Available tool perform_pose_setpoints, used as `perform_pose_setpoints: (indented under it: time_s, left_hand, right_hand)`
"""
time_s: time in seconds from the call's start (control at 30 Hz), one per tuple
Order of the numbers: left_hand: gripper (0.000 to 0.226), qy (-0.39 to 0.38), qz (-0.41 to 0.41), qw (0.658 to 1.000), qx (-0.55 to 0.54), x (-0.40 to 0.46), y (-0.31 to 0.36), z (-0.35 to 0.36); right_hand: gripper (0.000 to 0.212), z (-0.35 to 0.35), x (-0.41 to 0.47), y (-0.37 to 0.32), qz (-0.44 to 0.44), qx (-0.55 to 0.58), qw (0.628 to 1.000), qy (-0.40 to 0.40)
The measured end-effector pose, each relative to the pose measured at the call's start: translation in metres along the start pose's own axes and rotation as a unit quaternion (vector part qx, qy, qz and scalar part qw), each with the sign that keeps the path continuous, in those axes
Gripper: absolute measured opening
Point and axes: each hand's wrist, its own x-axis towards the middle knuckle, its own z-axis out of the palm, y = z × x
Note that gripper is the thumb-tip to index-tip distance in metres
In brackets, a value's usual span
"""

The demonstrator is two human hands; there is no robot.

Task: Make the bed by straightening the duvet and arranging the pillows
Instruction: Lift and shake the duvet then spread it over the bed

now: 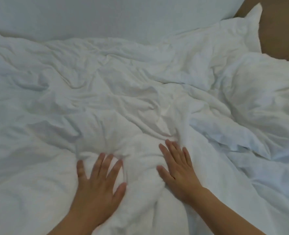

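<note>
Duvet (pixel 116 92) is white and super crumpled, covering the bed up to the wall (pixel 106 16). Pillows (pixel 265 92) bunched at right by the brown headboard (pixel 282 28). Left hand (pixel 98 182) and right hand (pixel 179 170) press flat on it, fingers spread, no grip.

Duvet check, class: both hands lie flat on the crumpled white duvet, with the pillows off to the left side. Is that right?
Not quite. The head view shows the pillows on the right side, not the left. The rest holds: the left hand and the right hand lie flat on the crumpled white duvet.
</note>
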Motion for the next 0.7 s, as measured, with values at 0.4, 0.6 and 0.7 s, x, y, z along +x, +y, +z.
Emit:
perform_pose_setpoints:
  time_s: [0.4, 0.6, 0.7]
  left_hand:
    - [0.061, 0.062, -0.078, 0.991, 0.094, 0.024, -0.003, 0.03]
    - [0.046, 0.016, -0.178, 0.978, 0.107, -0.007, -0.007, -0.007]
    - [0.041, 0.154, -0.165, 0.97, 0.092, -0.014, 0.06, -0.021]
  right_hand:
    - [0.083, 0.042, -0.024, 0.021, 0.022, 0.032, 0.998, 0.054]
    - [0.08, -0.005, -0.111, 0.089, 0.084, -0.1, 0.991, -0.034]
    - [0.076, -0.022, -0.158, 0.135, 0.218, -0.091, 0.97, -0.062]
